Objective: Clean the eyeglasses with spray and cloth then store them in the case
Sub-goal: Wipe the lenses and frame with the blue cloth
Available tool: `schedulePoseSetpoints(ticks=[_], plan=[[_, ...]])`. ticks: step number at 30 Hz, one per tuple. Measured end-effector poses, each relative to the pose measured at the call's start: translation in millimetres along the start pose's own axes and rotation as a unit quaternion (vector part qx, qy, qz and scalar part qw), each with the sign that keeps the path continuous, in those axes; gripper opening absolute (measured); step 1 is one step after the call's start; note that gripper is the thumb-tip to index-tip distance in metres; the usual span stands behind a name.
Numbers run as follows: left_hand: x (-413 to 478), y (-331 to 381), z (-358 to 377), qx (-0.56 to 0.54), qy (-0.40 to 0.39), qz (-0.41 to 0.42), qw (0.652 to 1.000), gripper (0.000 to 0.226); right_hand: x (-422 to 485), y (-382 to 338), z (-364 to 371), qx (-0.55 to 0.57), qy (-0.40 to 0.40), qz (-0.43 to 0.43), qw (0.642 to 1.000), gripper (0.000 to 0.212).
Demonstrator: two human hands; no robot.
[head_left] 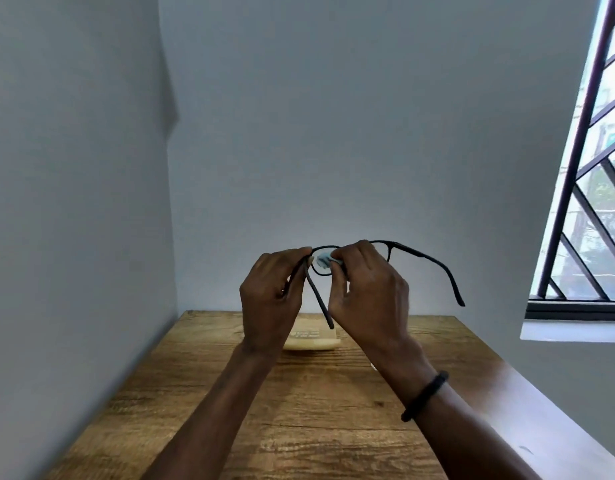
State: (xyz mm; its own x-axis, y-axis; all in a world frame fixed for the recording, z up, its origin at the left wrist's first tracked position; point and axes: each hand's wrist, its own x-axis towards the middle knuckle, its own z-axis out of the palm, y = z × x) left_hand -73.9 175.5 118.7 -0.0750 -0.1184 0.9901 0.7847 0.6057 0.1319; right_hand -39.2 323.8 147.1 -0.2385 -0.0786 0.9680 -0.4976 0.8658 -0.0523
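Note:
I hold black-framed eyeglasses (pixel 416 254) up in the air above the wooden table (pixel 299 393), temples unfolded toward me. My left hand (pixel 271 299) grips the frame at its left hinge. My right hand (pixel 368 296) pinches a small light-blue cloth (pixel 322 260) against the left lens. A cream-coloured case (pixel 311 341) lies on the table behind my hands, partly hidden by them. No spray bottle shows in the view.
The table stands in a corner, with grey walls to the left and behind. A barred window (pixel 590 188) is at the right, above a white sill. A black band sits on my right wrist (pixel 425 394).

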Motion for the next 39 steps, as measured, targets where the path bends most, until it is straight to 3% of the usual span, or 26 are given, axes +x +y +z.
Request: schedulePoseSetpoints(ticks=[7,14,26,39], plan=[[5,3,2,-0.002,0.000,0.007,1.000,0.020,9,-6,3,0.005,0.011,-0.018,1.000,0.009],[4,2,-1,0.001,0.003,-0.002,1.000,0.023,0,-3,-4,0.011,-0.030,-0.054,0.998,0.005],[6,5,-3,0.005,-0.002,0.010,1.000,0.020,7,6,-5,-0.032,0.024,-0.022,0.999,0.007],[13,5,-10,0.009,0.010,0.014,1.000,0.020,7,-19,7,0.073,0.030,-0.007,0.997,0.016]])
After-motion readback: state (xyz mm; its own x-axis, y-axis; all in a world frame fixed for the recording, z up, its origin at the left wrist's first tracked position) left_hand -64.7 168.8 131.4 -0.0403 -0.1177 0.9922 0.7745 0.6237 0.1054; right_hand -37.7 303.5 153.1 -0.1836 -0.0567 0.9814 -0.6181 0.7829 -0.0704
